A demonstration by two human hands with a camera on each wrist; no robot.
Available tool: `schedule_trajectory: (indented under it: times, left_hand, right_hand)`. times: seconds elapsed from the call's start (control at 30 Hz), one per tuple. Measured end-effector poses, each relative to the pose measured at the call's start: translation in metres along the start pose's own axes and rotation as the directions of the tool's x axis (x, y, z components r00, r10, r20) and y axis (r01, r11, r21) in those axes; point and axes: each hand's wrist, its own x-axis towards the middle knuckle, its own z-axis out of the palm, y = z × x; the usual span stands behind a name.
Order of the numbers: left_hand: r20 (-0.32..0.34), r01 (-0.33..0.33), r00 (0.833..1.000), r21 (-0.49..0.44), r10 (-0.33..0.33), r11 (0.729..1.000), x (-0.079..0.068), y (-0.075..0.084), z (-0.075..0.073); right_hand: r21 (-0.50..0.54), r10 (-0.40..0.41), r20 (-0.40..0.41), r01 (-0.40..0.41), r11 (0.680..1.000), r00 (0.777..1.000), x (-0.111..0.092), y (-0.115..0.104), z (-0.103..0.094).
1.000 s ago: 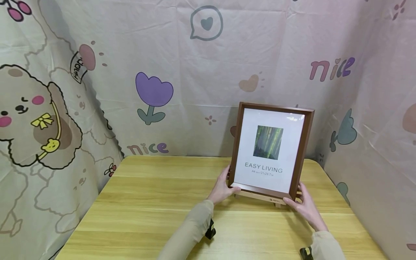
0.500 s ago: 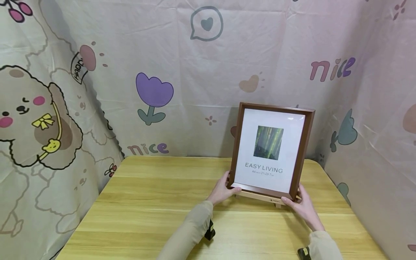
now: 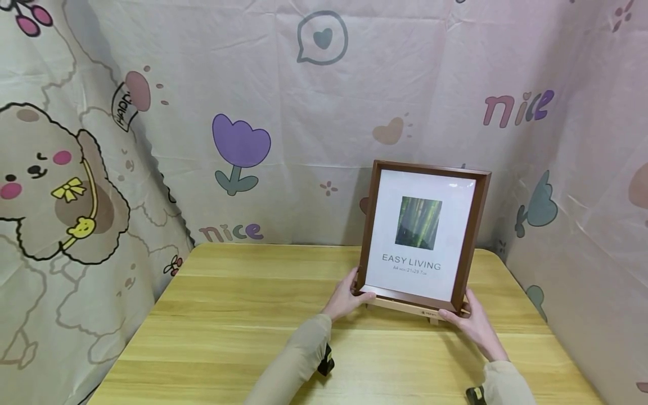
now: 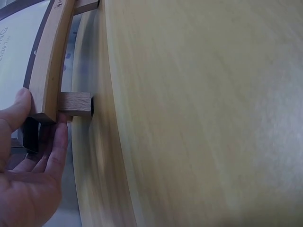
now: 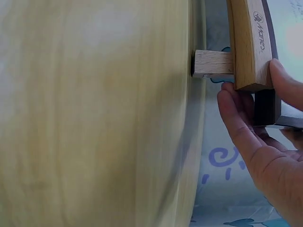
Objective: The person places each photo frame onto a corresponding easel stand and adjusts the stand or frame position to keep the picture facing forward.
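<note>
The left hand [image 3: 345,299] was clamped on a picture frame [image 3: 424,236] at its lower left corner, thumb in front; the right hand [image 3: 476,322] gripped the lower right corner likewise. The frame rested on the ledge [image 3: 405,308] of a wooden stand, 2 feet showing, at the table's [image 3: 243,315] far right; a printed curtain [image 3: 314,129] hung behind.

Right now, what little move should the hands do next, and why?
Maybe ease the left hand and right hand off slowly: the picture frame seems to sit on the wooden ledge, and both hands are at the frame's lower corners.
</note>
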Motion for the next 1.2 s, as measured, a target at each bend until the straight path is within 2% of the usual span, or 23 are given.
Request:
schedule_trajectory:
  times: [0.6,1.2]
  left_hand:
    - [-0.021,-0.042,0.999,0.022,0.042,0.999,-0.0012,-0.0013,0.0009]
    - [-0.024,-0.002,1.000,0.011,0.002,1.000,-0.0030,-0.0057,-0.0021]
  right_hand:
    - [0.034,-0.010,-0.019,0.011,0.999,1.000,-0.0010,-0.0001,0.0024]
    - [-0.002,-0.010,-0.019,0.010,1.000,1.000,0.0016,-0.0024,0.0051]
